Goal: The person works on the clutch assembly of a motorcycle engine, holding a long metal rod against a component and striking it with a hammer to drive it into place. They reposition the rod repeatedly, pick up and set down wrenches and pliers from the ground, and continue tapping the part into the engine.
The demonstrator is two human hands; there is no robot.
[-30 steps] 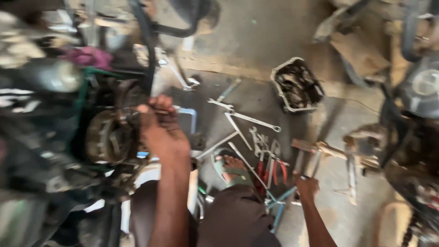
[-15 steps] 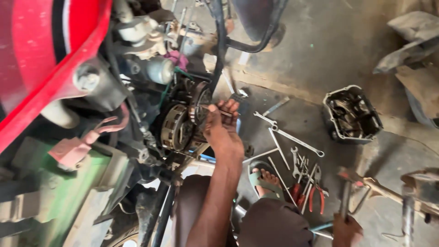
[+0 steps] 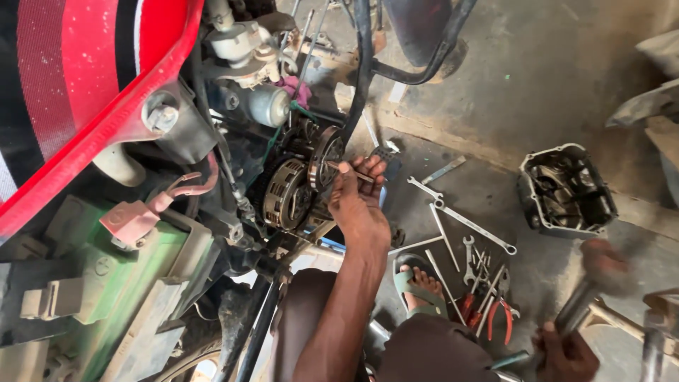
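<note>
Now right hand [image 3: 566, 354] raises a hammer [image 3: 590, 283]; left hand [image 3: 357, 201] stays.

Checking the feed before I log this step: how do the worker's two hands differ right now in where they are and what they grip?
The left hand is raised against the exposed clutch assembly on the motorcycle, fingers pinching a thin rod-like tool; the right hand sits low near the floor, wrapped round a thick metal bar. The left hand is sharp; the right hand's bar ends in motion blur. Both are bare and closed on a tool.
</note>
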